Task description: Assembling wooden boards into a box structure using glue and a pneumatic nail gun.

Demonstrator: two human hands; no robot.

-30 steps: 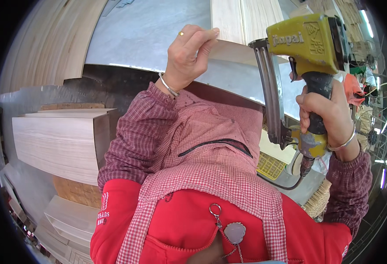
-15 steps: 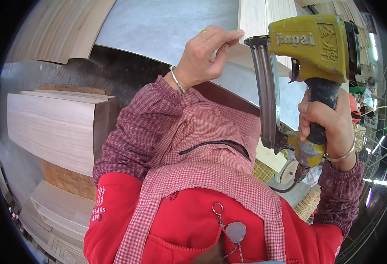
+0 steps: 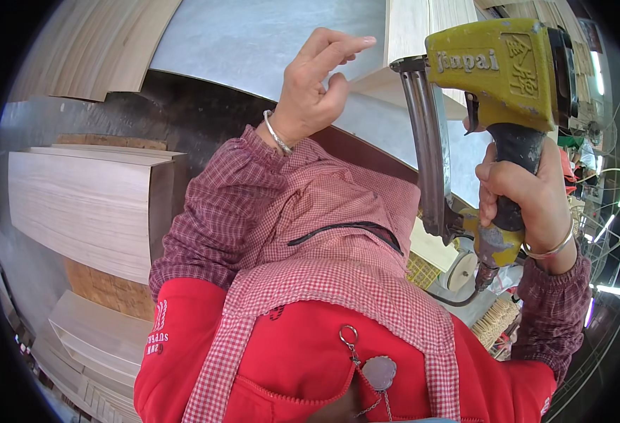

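Note:
My right hand [image 3: 525,187] is wrapped round the black grip of a yellow nail gun [image 3: 490,63]. Its long metal magazine slants down in front of the grip, and an air hose joins at the grip's lower end. Behind the gun's nose a pale wooden workpiece [image 3: 405,32] stands on the grey tabletop [image 3: 253,49]; the gun hides part of it. My left hand [image 3: 317,84] hovers just left of that wood, apart from it. Its fingers are partly stretched out with nothing visible between them.
Stacked thin boards [image 3: 98,42] lie at the far left. Pale box-like wooden pieces [image 3: 77,204] rest at the left, above another wooden piece [image 3: 98,331]. At the right, a yellow basket [image 3: 423,275] and a bundle of thin sticks [image 3: 497,317] sit below the gun.
My left hand has drawn back leftward and slightly up from the edge of the wooden workpiece, its fingertips leaving it. The nail gun in my right hand has barely shifted.

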